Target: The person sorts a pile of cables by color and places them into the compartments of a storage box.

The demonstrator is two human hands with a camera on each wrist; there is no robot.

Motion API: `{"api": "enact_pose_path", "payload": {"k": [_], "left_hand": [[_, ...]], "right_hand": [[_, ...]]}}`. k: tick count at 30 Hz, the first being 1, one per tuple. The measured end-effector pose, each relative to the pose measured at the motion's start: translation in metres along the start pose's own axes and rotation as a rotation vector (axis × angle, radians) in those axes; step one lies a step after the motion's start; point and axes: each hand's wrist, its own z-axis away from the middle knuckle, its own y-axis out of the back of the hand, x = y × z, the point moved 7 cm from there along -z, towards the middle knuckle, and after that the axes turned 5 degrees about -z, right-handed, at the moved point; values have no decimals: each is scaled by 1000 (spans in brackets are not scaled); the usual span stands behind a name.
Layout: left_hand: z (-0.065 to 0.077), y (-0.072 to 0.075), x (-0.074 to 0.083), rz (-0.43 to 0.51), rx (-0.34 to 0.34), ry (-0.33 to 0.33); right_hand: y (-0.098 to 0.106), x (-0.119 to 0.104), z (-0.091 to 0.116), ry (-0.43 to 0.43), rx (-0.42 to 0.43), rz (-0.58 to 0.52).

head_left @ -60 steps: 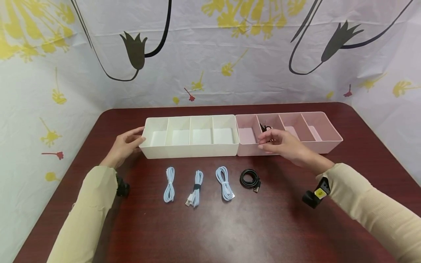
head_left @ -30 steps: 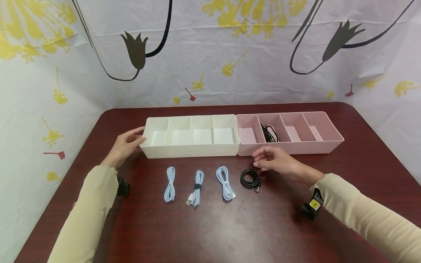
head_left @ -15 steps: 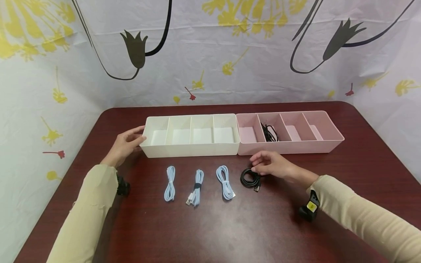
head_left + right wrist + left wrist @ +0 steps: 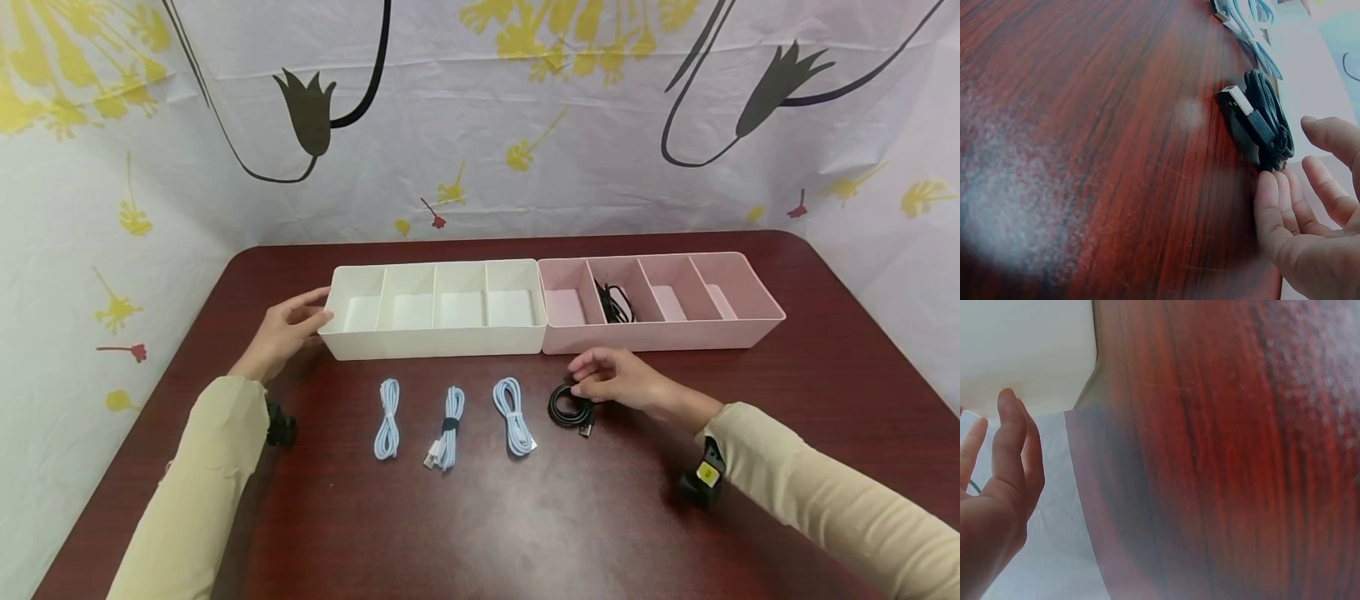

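My left hand touches the left end of the white divided box, its fingers relaxed against the wall; the left wrist view shows the fingertips at that box's end. In the head view, my right hand is at the upper right of a coiled black USB cable. Its fingers are loosely bent and hold nothing. The right wrist view shows the fingertips at or very near the edge of the black coil; contact is hard to judge. The coil lies flat on the table.
Three light blue cable bundles lie in a row left of the black coil. A pink divided box adjoins the white one; its second compartment from the left holds a black cable. Patterned fabric hangs behind the table.
My right hand has come from over the pink box's second compartment, down and slightly left, to the coiled black cable. The left hand stays at the white box.
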Motion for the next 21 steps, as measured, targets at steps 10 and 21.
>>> {"api": "enact_pose_path", "payload": {"k": [10,21], "left_hand": [[-2,-1,-2,4,0,1],[0,1,-2,-3,2,3]], "right_hand": [[1,-3,1,76,34,116],[-2,-3,-2,104,36,206]]}}
